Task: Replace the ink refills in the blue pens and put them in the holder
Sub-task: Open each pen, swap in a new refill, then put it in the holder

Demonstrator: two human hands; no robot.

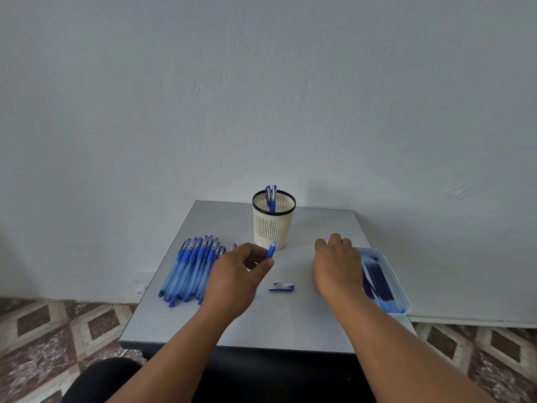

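Observation:
My left hand [238,274] grips a blue pen barrel [271,251] near the foot of the cream mesh holder [273,225], which holds two blue pens [271,196]. A pile of several blue pens [193,266] lies to the left of that hand. My right hand [337,266] hovers palm down over the left edge of the light blue tray [404,301] that contains several dark blue refills [380,283]; its fingers are apart and I see nothing in them. A blue pen cap [282,287] and a small silver tip [277,282] lie on the table between my hands.
The small grey table [261,324] stands against a pale wall. Its front edge is close to me, and patterned floor tiles show on both sides. A small blue piece [234,245] lies beside the pen pile.

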